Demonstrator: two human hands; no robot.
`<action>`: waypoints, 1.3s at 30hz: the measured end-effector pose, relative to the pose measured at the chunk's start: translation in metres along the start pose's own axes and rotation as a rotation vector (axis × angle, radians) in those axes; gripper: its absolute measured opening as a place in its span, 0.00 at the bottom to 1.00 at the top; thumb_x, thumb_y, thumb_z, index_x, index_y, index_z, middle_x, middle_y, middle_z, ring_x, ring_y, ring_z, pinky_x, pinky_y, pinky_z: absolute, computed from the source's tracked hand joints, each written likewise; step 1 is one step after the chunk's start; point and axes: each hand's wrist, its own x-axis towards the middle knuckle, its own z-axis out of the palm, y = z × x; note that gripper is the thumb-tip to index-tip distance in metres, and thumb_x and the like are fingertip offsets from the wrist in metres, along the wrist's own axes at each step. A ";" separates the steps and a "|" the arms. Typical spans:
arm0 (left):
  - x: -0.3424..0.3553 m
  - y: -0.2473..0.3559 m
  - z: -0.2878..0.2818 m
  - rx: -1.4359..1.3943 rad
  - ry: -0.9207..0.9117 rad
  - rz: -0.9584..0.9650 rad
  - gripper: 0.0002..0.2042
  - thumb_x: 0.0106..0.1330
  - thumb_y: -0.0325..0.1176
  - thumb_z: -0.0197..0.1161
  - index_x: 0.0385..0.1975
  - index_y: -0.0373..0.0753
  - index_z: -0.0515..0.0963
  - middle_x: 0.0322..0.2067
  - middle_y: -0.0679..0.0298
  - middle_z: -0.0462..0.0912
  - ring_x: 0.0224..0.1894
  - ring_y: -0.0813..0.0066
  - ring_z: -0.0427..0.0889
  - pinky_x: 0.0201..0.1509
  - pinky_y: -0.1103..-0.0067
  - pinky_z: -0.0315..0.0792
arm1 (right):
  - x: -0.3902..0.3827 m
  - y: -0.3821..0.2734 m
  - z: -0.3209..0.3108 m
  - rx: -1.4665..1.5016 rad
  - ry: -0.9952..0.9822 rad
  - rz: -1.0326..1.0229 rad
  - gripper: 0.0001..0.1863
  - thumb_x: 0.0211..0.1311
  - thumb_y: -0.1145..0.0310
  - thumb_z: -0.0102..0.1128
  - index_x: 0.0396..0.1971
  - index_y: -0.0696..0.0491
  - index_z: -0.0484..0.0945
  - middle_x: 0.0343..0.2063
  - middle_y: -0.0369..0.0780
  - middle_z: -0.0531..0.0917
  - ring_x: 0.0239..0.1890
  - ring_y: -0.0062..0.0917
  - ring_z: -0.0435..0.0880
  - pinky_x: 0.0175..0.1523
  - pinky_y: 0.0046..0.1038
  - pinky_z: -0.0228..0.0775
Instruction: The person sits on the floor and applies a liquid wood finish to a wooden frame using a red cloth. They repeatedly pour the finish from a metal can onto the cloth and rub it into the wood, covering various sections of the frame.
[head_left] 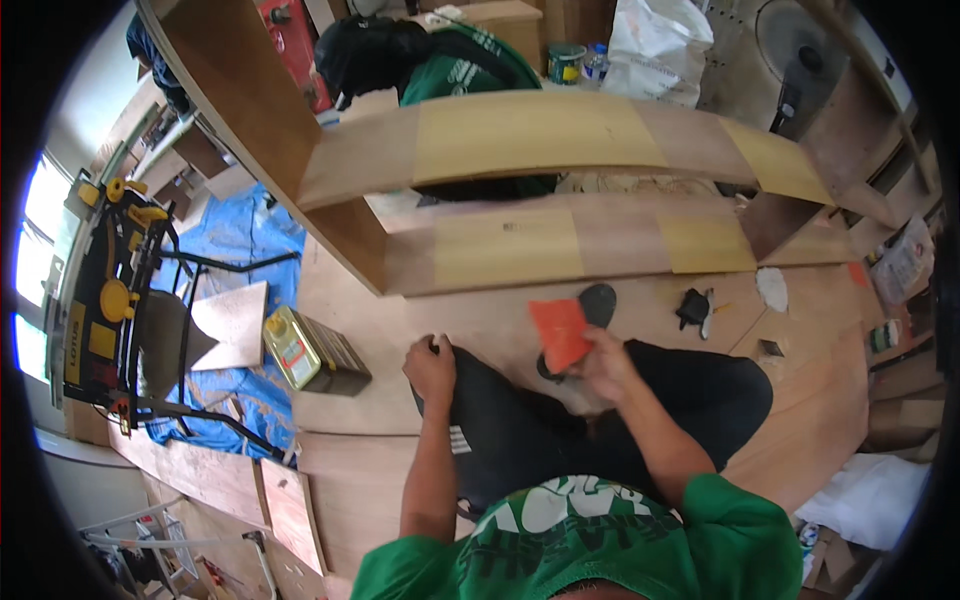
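My right hand (598,362) grips a folded orange sheet (556,330), perhaps sandpaper, above my lap, beside a dark sandal (600,303). My left hand (430,372) rests closed at my left knee, its fingers curled; whatever is in them, if anything, is too small to tell. In front of me lies a wooden shelving frame with two long boards (540,135) bearing alternating yellow and pinkish patches. A metal can (312,355) stands to my left. A black tool or brush (693,308) and a white scrap (771,289) lie at the right on the plywood floor (810,400).
A co-worker in green (465,65) bends behind the frame. At the left stand a folding saw stand (110,300) and a blue tarp (240,220). A fan (790,50), a white sack (655,50) and a tub (565,62) are at the back. Clutter lines the right.
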 end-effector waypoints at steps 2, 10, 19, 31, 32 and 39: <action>-0.006 0.005 -0.003 -0.015 -0.015 -0.017 0.17 0.66 0.43 0.63 0.41 0.34 0.86 0.39 0.50 0.87 0.44 0.51 0.84 0.52 0.61 0.75 | -0.040 -0.011 -0.039 0.024 0.058 -0.089 0.27 0.68 0.54 0.57 0.62 0.53 0.72 0.54 0.42 0.82 0.52 0.31 0.84 0.52 0.40 0.79; -0.008 -0.001 -0.015 -0.024 0.012 0.036 0.17 0.68 0.43 0.62 0.39 0.34 0.86 0.41 0.51 0.86 0.46 0.52 0.83 0.54 0.62 0.73 | -0.083 -0.001 -0.072 0.033 0.107 -0.336 0.18 0.65 0.68 0.59 0.53 0.55 0.77 0.42 0.37 0.86 0.36 0.22 0.84 0.37 0.27 0.79; -0.007 -0.015 -0.010 0.044 0.017 0.197 0.11 0.63 0.38 0.68 0.28 0.36 0.87 0.35 0.52 0.87 0.41 0.49 0.84 0.50 0.61 0.76 | -0.089 0.005 -0.059 0.083 0.222 -0.354 0.15 0.69 0.64 0.55 0.50 0.53 0.77 0.41 0.37 0.86 0.38 0.24 0.85 0.37 0.28 0.79; 0.085 0.039 0.041 0.126 -0.198 0.528 0.41 0.58 0.48 0.74 0.71 0.43 0.62 0.67 0.48 0.67 0.68 0.40 0.65 0.65 0.45 0.64 | -0.077 0.007 -0.046 0.015 0.378 -0.383 0.14 0.71 0.64 0.55 0.49 0.56 0.78 0.40 0.38 0.85 0.37 0.23 0.84 0.37 0.27 0.76; 0.092 0.036 0.051 0.184 -0.221 0.540 0.43 0.58 0.49 0.74 0.71 0.44 0.61 0.69 0.49 0.64 0.69 0.39 0.62 0.66 0.43 0.62 | -0.063 0.001 -0.048 -0.012 0.409 -0.396 0.13 0.71 0.64 0.55 0.49 0.56 0.78 0.40 0.38 0.85 0.38 0.23 0.84 0.37 0.27 0.76; 0.079 0.043 0.098 0.303 -0.255 0.664 0.31 0.67 0.45 0.66 0.70 0.51 0.66 0.71 0.54 0.63 0.72 0.41 0.59 0.69 0.40 0.57 | 0.045 -0.016 -0.093 -0.054 0.256 -0.114 0.14 0.71 0.64 0.56 0.49 0.57 0.78 0.40 0.40 0.84 0.39 0.25 0.85 0.40 0.30 0.78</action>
